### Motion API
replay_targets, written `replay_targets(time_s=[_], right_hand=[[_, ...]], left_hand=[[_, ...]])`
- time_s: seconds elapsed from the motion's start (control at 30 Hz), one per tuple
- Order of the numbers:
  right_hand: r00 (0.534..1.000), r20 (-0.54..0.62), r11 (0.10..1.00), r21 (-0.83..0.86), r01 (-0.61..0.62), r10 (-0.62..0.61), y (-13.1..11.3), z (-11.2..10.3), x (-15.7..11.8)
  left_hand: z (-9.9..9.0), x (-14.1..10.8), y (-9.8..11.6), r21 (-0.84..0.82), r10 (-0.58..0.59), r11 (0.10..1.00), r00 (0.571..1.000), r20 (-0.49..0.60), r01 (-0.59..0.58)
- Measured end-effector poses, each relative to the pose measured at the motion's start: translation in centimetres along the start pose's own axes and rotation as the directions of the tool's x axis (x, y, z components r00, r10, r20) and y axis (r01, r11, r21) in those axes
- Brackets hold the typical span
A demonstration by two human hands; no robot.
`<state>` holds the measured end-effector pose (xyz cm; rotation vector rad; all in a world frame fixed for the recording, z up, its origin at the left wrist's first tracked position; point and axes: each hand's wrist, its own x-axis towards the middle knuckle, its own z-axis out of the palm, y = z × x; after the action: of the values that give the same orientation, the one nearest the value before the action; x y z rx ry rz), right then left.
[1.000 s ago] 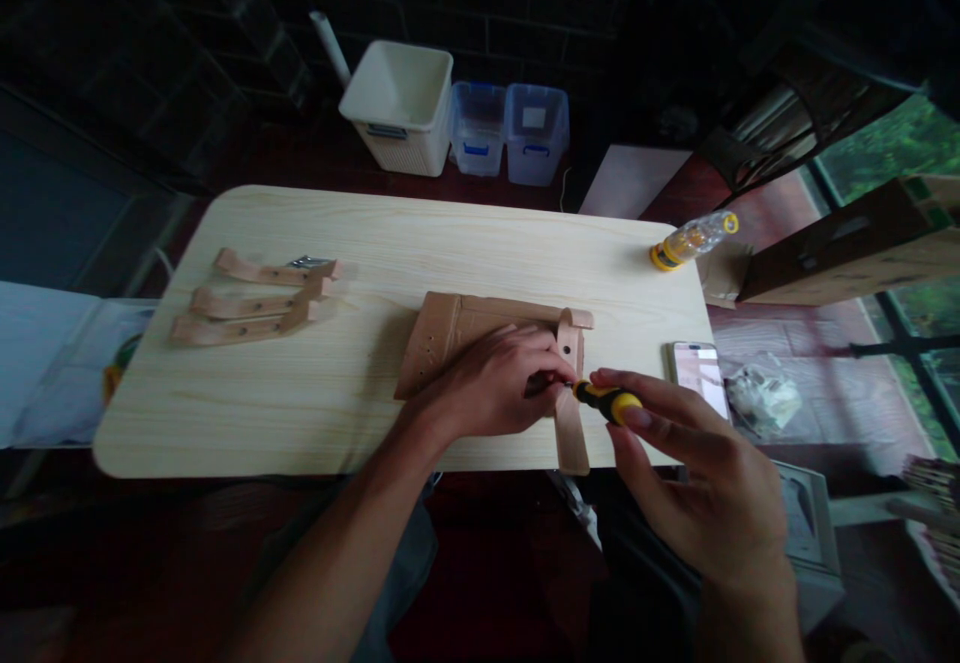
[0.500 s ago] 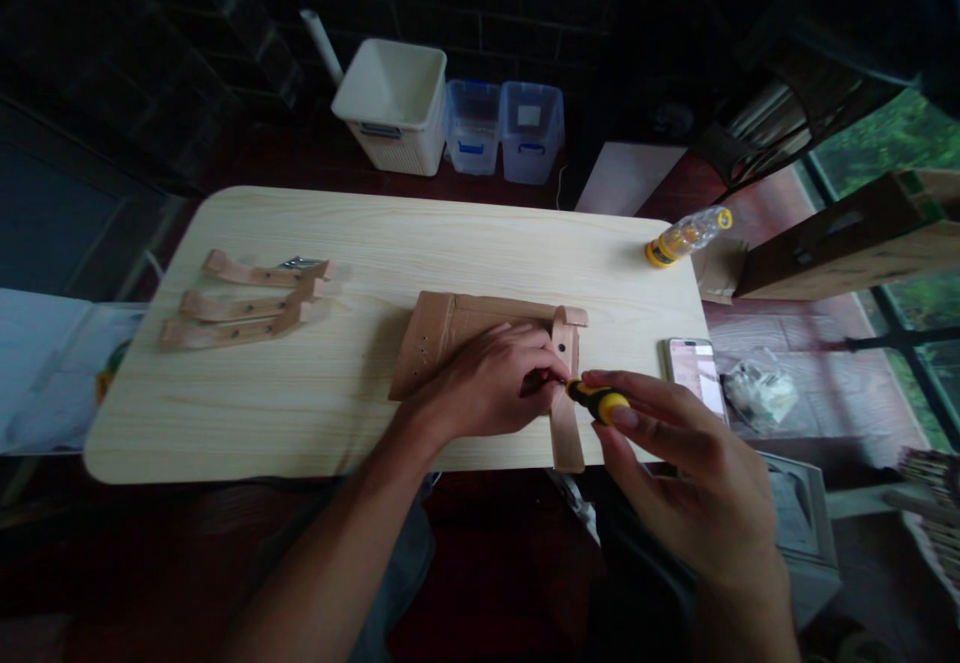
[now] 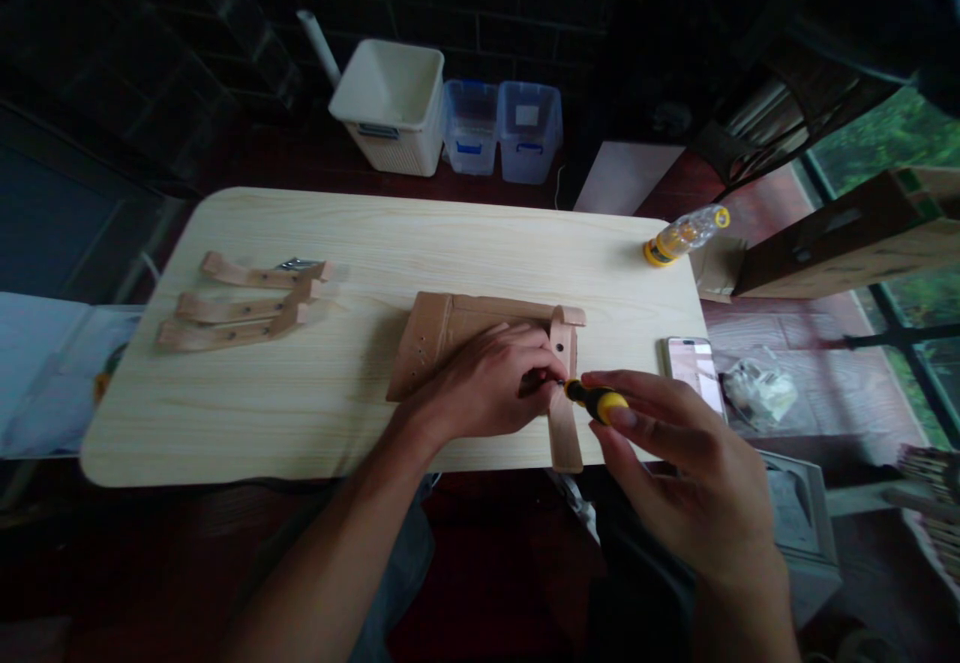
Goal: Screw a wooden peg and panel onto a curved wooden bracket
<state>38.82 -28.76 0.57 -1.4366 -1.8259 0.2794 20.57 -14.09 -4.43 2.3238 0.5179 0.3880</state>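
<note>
A curved wooden hook (image 3: pixel 565 433) lies over the right end of a piece of brown cardboard (image 3: pixel 427 333), with a dark hole near its top. My right hand (image 3: pixel 675 443) grips a yellow and black screwdriver (image 3: pixel 596 401) between thumb and fingers, its tip pointing left at the hook. My left hand (image 3: pixel 495 378) rests on the cardboard with its fingers curled and closed beside the tip. What those fingertips pinch is hidden. Several similar wooden hooks (image 3: pixel 232 333) with dark holes lie at the table's left, beside a small clear bag (image 3: pixel 296 264).
On the pale wooden table (image 3: pixel 300 413), a clear bottle-shaped container with yellow ends (image 3: pixel 686 235) lies at back right and a phone (image 3: pixel 694 368) at the right edge. Behind stand a white bin (image 3: pixel 390 113) and two clear boxes (image 3: pixel 529 133). A large carton (image 3: pixel 832 238) is at right.
Both hands, the screwdriver and the hook hold nearly the same pose. The whole view has shifted very slightly.
</note>
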Motion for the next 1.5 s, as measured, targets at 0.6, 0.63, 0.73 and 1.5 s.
replay_targets(time_s=[0.6, 0.63, 0.73, 1.5], right_hand=[[0.999, -0.002, 0.999, 0.026, 0.033, -0.033, -0.03, -0.13, 0.24], [1.000, 0.000, 0.999, 0.034, 0.031, -0.031, -0.06, -0.13, 0.25], [1.000, -0.013, 0.998, 0.050, 0.027, -0.026, -0.06, -0.15, 0.26], [0.998, -0.065, 0.987, 0.162, -0.015, 0.026, 0.36, 0.05, 0.01]], left_hand=[[-0.02, 0.00, 0.13, -0.004, -0.013, 1.000, 1.000, -0.005, 0.013], [-0.01, 0.00, 0.11, -0.006, -0.011, 1.000, 1.000, -0.007, 0.011], [-0.06, 0.00, 0.11, -0.010, -0.003, 1.000, 1.000, -0.005, 0.003], [-0.13, -0.05, 0.09, -0.021, -0.023, 1.000, 1.000, 0.004, 0.023]])
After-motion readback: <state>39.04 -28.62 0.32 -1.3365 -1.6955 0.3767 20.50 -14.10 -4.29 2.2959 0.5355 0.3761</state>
